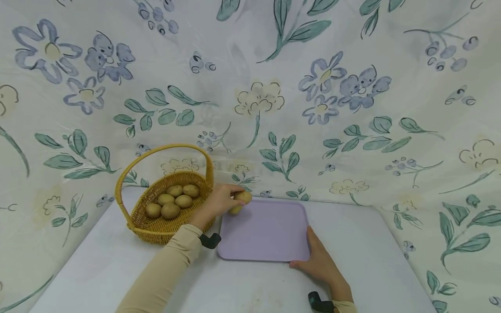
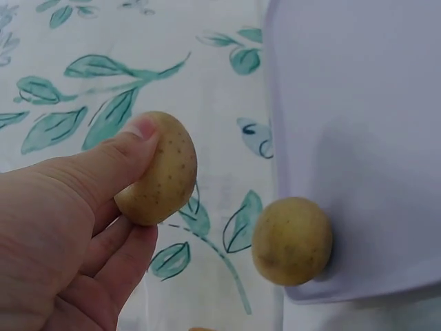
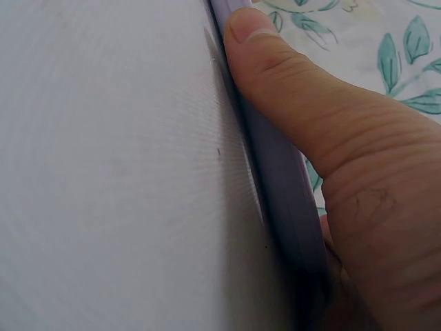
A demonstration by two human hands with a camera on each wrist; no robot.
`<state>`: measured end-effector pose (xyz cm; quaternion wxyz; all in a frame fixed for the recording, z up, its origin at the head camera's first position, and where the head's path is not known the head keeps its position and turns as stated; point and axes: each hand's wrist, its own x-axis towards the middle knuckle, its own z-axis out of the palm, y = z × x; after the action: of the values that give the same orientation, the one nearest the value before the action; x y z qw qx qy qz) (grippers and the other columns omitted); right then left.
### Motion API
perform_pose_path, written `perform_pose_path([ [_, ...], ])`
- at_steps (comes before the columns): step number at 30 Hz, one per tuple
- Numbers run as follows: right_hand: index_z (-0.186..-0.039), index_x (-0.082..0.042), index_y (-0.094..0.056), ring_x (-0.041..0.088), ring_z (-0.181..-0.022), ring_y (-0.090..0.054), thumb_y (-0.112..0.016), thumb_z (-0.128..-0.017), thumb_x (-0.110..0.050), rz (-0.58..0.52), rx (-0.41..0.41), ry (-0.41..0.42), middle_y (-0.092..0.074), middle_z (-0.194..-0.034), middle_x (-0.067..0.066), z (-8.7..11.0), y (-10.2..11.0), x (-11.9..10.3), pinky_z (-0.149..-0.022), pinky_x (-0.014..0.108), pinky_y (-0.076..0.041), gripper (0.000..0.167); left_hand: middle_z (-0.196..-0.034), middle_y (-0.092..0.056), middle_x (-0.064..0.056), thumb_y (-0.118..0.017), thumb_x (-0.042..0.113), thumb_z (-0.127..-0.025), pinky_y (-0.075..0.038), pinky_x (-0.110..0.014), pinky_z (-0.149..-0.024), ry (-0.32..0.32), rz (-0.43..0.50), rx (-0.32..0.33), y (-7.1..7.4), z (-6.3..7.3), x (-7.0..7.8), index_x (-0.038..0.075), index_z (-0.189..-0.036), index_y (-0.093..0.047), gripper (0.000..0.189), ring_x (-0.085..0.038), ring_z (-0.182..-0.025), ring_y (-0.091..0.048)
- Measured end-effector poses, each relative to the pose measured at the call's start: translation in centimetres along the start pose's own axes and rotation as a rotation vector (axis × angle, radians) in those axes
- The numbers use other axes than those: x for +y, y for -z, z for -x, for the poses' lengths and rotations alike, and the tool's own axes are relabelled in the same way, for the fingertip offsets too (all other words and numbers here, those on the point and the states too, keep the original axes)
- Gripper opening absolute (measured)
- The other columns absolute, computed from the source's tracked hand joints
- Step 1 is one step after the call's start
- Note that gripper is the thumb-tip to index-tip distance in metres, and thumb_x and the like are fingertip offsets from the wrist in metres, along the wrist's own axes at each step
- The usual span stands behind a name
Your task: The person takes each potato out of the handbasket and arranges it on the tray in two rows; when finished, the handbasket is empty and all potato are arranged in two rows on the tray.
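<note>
Near the smooth lilac rectangular tray [image 1: 266,230], our left grip [image 1: 220,202] pinches a tan oval potato [image 2: 171,176] (brown-freckled skin); our right grip [image 1: 320,263] clasps the tray's corner.

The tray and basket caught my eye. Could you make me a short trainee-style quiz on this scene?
1. Which hand is holding a potato?
2. How many potatoes can be seen in the basket?
3. True or false: the right hand is touching the tray.

Key:
1. The left hand.
2. Six.
3. True; it grips the tray at the near right corner.
</note>
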<state>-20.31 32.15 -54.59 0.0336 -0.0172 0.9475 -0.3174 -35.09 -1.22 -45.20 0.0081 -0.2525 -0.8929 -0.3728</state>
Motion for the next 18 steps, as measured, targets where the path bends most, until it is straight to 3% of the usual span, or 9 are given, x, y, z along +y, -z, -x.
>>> perform_pose_path([
  [5,-0.161,0.008,-0.009,0.046,-0.155,-0.017,-0.090,-0.063,-0.060,0.000,0.022,0.019,-0.011,-0.169,0.027,0.0,-0.1,0.0,-0.126,0.057,-0.021,0.144,-0.126,-0.073,-0.012,-0.085,0.025,-0.085,-0.058,-0.043,-0.097,-0.012,-0.027,0.008,-1.0,-0.4,0.1,0.007,-0.127,-0.073,0.047,-0.028,-0.116,-0.068],
  [11,-0.161,0.006,-0.007,0.044,-0.156,-0.015,-0.089,-0.064,-0.061,-0.002,0.005,0.010,-0.010,-0.169,0.025,-0.1,-0.1,0.0,-0.127,0.056,-0.020,0.144,-0.124,-0.074,-0.010,-0.085,0.027,-0.084,-0.058,-0.040,-0.092,0.022,-0.031,0.023,-1.9,-0.6,0.2,0.011,-0.126,-0.074,0.046,-0.025,-0.112,-0.068],
  [18,-0.161,0.006,-0.008,0.045,-0.156,-0.017,-0.090,-0.063,-0.060,-0.003,0.013,0.012,-0.011,-0.169,0.026,-0.1,-0.1,0.1,-0.126,0.057,-0.021,0.144,-0.126,-0.073,-0.010,-0.085,0.025,-0.084,-0.059,-0.040,-0.093,0.012,-0.029,0.028,-2.6,-0.7,0.1,0.011,-0.127,-0.073,0.047,-0.025,-0.113,-0.069],
])
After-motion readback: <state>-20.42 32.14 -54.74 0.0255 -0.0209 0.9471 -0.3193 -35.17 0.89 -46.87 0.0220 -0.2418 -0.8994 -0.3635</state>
